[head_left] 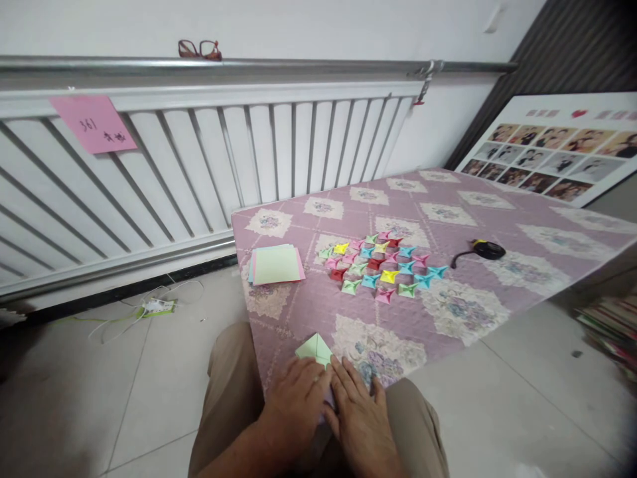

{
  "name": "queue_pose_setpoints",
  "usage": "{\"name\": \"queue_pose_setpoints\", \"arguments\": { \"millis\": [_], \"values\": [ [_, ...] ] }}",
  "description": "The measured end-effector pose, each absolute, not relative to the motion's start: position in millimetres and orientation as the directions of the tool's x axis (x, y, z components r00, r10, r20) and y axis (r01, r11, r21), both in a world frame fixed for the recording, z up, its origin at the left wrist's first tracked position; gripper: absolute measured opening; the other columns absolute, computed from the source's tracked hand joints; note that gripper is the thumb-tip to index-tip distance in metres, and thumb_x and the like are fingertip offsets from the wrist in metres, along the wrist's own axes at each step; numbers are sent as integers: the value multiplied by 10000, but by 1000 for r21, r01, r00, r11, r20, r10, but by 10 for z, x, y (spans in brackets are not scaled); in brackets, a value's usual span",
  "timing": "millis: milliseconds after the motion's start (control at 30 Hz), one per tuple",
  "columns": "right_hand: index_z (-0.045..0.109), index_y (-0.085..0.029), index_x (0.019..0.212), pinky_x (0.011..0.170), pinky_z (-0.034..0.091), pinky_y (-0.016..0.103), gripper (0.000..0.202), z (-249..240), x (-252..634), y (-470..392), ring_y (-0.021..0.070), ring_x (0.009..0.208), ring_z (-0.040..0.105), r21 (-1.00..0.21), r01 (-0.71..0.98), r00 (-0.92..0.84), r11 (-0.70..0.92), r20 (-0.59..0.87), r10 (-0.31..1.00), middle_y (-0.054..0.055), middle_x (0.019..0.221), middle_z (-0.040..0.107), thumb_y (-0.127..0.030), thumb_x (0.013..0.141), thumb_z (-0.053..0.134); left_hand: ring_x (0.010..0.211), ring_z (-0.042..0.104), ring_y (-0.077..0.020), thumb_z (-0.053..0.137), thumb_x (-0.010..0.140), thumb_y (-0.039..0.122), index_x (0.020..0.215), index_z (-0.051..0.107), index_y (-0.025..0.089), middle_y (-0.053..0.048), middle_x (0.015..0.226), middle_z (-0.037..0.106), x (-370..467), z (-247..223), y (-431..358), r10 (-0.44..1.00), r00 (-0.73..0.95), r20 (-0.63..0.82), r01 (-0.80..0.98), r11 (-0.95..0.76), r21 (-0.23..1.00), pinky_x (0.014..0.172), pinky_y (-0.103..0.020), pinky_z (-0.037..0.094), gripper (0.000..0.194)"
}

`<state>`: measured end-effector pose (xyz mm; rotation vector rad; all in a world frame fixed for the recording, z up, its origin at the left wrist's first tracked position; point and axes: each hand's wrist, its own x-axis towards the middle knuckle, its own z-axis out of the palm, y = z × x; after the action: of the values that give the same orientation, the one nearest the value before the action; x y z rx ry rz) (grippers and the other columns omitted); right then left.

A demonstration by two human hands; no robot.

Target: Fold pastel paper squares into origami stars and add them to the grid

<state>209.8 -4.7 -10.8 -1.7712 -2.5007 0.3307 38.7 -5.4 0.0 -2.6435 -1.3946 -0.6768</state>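
Observation:
A pale green sheet of folding paper (315,348) lies near the front edge of the table, its far end folded to a point with creases showing. My left hand (294,393) covers the near left part of the paper, fingers bent and pressed together on it. Beside it, my right hand (359,413) lies flat with fingers stretched out, fingertips at the paper's right side. The near part of the paper is hidden under both hands. Farther off stands a group of several small folded paper pieces (374,264) in green, pink, red, yellow and blue.
A stack of coloured square paper (277,265) sits at the table's left edge. A black corded object (488,249) lies to the right on the flowered tablecloth (318,312). A radiator (279,146) runs behind, and a photo board (557,149) leans at the far right.

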Motion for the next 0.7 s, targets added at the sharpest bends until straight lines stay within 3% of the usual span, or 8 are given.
{"name": "queue_pose_setpoints", "arguments": {
  "millis": [100, 233, 367, 500, 600, 700],
  "values": [
    [441, -273, 1358, 1025, 195, 653, 567, -94, 2098, -53, 314, 1346, 311, -197, 928, -339, 315, -101, 935, 42, 1451, 373, -209, 796, 488, 1323, 344, -232, 373, 943, 362, 1395, 374, 138, -88, 1396, 465, 445, -80, -84, 759, 601, 250, 756, -641, 130, 1106, -379, 229, 504],
    [415, -257, 1376, 1020, 190, 661, 546, -152, 2095, -59, 311, 1352, 295, -198, 931, -332, 308, -102, 938, 34, 1455, 361, -284, 834, 471, 1394, 192, -263, 378, 899, 579, 1455, 236, 119, -114, 1513, 250, 339, -153, -47, 776, 629, 40, 753, -621, 215, 1127, -435, 157, 735],
    [428, -278, 1365, 1015, 193, 659, 520, -263, 2166, -101, 313, 1342, 312, -178, 935, -321, 307, -52, 946, 28, 1449, 374, -337, 851, 473, 1409, 105, -313, 450, 826, 662, 1473, 187, 220, -113, 1547, 90, 196, -140, -19, 782, 617, -86, 761, -566, 317, 1116, -514, 132, 826],
    [497, -299, 1306, 991, 251, 632, 447, -232, 2306, -69, 319, 1285, 399, -188, 942, -278, 279, 31, 960, 39, 1391, 475, -394, 869, 469, 1407, 85, -340, 489, 800, 671, 1458, 207, 320, -98, 1553, 58, 174, -66, -25, 801, 581, -145, 779, -495, 383, 1099, -574, 120, 797],
    [573, -286, 1215, 993, 297, 550, 369, -107, 2318, 109, 281, 1186, 503, -259, 929, -240, 265, 124, 963, 55, 1264, 593, -414, 895, 440, 1408, 76, -338, 505, 807, 645, 1457, 209, 323, -96, 1554, 67, 191, -19, -26, 802, 575, -161, 782, -481, 396, 1101, -584, 105, 784],
    [570, -247, 1211, 984, 320, 486, 359, -35, 2199, 362, 255, 1169, 507, -340, 900, -208, 272, 214, 954, 76, 1229, 608, -355, 891, 449, 1407, 74, -343, 522, 801, 635, 1456, 217, 318, -97, 1554, 83, 202, -9, -23, 806, 568, -166, 789, -477, 387, 1096, -598, 107, 789]
  ]
}}
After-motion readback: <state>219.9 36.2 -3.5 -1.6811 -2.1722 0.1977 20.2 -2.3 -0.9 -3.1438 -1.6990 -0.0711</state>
